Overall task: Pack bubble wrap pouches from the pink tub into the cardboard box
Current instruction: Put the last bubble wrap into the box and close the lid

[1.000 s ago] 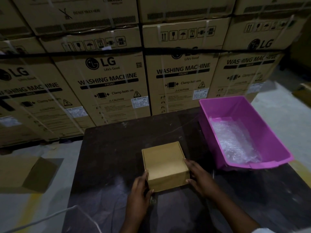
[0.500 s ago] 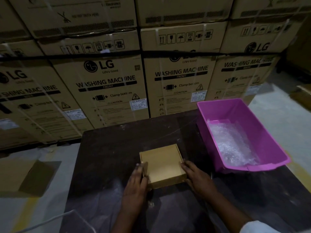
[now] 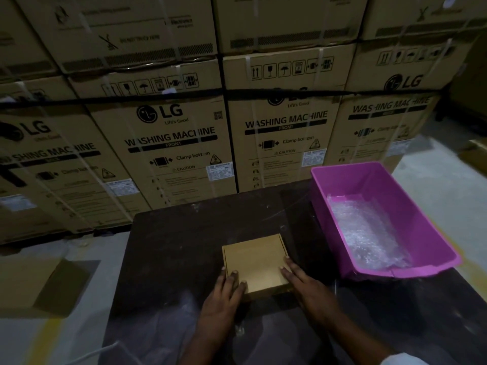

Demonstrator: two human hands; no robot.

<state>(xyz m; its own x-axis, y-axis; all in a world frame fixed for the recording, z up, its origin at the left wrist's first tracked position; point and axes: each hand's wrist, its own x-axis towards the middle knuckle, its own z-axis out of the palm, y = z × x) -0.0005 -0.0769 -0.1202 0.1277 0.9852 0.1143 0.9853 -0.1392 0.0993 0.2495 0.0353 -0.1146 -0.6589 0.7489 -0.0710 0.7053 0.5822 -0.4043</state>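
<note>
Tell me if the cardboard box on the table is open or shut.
Shut. The cardboard box shows a flat closed lid, no inside visible; the left hand and right hand lay fingers on it.

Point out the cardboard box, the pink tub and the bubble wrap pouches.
cardboard box [image 3: 254, 262], head view, middle of its closed top
pink tub [image 3: 350, 180], head view, inside of its far wall
bubble wrap pouches [image 3: 369, 233], head view, middle of the pile in the tub

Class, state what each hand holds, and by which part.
Nothing is gripped: left hand and right hand rest flat atop the near corners of the cardboard box.
</note>
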